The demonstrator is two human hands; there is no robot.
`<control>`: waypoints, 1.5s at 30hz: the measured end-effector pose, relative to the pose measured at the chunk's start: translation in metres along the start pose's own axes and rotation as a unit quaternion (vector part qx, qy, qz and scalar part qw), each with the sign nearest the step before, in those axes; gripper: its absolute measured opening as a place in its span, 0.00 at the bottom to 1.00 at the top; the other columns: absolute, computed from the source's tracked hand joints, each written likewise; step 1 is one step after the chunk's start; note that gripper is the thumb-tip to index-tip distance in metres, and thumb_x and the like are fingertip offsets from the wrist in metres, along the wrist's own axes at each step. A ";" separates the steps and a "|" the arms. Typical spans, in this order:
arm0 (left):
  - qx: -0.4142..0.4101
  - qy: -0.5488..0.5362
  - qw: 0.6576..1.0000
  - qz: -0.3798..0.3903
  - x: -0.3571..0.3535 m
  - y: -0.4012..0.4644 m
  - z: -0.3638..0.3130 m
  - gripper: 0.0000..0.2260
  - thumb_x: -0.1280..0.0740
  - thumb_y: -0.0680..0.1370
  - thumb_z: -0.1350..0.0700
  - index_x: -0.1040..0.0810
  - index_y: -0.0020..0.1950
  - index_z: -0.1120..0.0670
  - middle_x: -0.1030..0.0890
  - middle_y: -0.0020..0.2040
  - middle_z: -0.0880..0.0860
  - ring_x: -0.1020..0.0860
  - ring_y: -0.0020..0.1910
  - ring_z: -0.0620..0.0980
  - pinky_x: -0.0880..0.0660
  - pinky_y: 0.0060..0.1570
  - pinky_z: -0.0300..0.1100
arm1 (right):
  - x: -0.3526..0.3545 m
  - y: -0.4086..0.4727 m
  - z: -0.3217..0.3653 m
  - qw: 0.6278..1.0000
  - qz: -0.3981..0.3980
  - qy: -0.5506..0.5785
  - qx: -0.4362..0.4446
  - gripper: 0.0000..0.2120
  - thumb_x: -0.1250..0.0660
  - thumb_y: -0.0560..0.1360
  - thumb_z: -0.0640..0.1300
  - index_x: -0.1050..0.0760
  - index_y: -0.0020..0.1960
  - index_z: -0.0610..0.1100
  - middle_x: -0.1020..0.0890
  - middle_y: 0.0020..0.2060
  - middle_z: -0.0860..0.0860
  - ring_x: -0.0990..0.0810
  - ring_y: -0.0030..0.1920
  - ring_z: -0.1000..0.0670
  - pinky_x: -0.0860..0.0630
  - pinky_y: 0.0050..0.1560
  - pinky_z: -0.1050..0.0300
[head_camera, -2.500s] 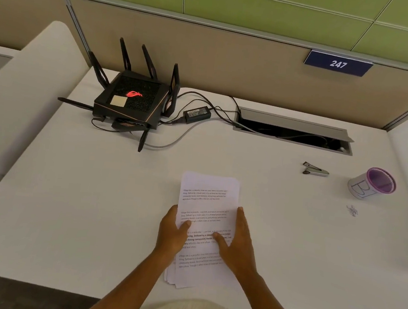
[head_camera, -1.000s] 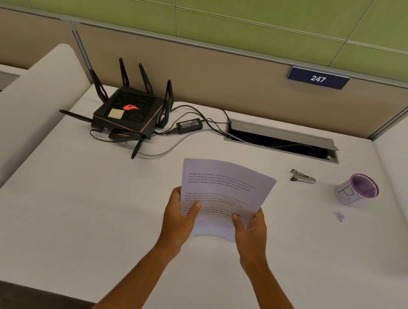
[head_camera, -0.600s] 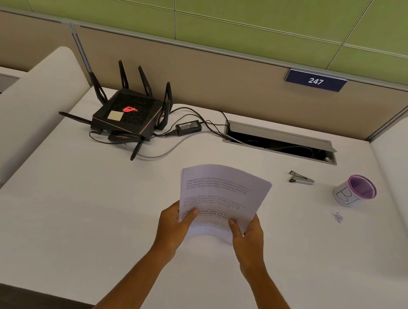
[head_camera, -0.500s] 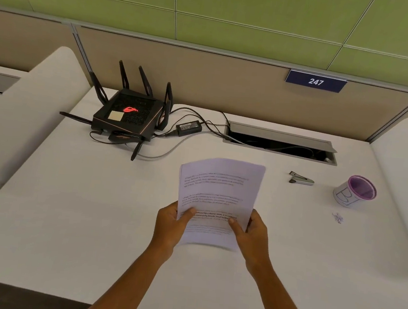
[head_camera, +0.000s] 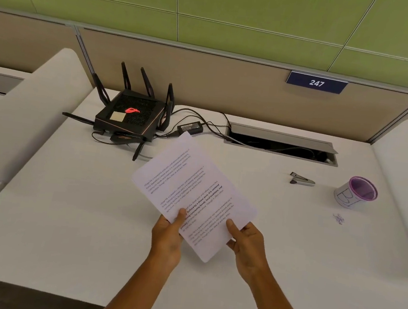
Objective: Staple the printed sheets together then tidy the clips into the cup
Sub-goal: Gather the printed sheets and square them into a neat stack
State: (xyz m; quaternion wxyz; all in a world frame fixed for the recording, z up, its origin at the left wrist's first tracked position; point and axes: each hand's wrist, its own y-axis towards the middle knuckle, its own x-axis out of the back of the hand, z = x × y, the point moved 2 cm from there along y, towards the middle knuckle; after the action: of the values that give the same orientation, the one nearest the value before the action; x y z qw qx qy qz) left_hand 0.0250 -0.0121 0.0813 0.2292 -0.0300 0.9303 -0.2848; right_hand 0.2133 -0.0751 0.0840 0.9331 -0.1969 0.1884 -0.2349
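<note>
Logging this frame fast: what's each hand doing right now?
Left hand: holding the sheets, thumb on top.
Right hand: holding the same sheets, thumb on top.

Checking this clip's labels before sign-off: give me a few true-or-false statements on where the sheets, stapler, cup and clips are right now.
1. Both hands hold the white printed sheets off the white desk. True: left hand and right hand grip the near edge.
2. The small grey metal stapler is in the right hand. False: it lies on the desk, untouched.
3. The white cup with the purple rim stands right of the stapler. True.
4. The small pile of clips is inside the cup. False: it lies on the desk, in front of the cup.
5. The sheets lie squared to the desk edge. False: they are turned diagonally.
</note>
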 end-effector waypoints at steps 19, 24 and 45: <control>-0.074 0.342 0.934 0.078 0.026 0.042 -0.067 0.15 0.22 0.76 0.51 0.17 0.61 0.49 0.12 0.54 0.50 0.13 0.52 0.54 0.15 0.53 0.55 | 0.046 0.023 0.057 0.971 -0.038 -0.223 0.074 0.08 0.29 0.79 0.42 0.17 0.57 0.48 0.11 0.49 0.51 0.12 0.47 0.46 0.14 0.48 0.48; -0.112 0.294 0.948 0.052 0.009 0.035 -0.060 0.09 0.21 0.75 0.55 0.17 0.52 0.48 0.13 0.48 0.48 0.14 0.47 0.48 0.16 0.41 0.38 | 0.042 0.013 0.056 0.966 -0.089 -0.198 0.140 0.08 0.29 0.79 0.41 0.17 0.57 0.49 0.13 0.48 0.55 0.14 0.48 0.55 0.16 0.47 0.61; -0.083 0.307 0.948 0.011 0.016 0.036 -0.022 0.12 0.23 0.77 0.54 0.18 0.59 0.50 0.15 0.49 0.46 0.15 0.49 0.47 0.17 0.41 0.36 | 0.053 0.024 0.007 0.968 -0.126 -0.202 0.082 0.08 0.29 0.79 0.43 0.18 0.58 0.47 0.13 0.49 0.52 0.15 0.51 0.49 0.18 0.43 0.64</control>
State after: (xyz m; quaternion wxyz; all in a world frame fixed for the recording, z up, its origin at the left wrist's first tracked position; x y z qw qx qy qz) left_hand 0.0035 0.0262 0.0709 -0.0673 0.0501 0.9763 -0.1996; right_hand 0.2685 -0.0806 0.0654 0.9276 -0.1851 -0.0500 -0.3208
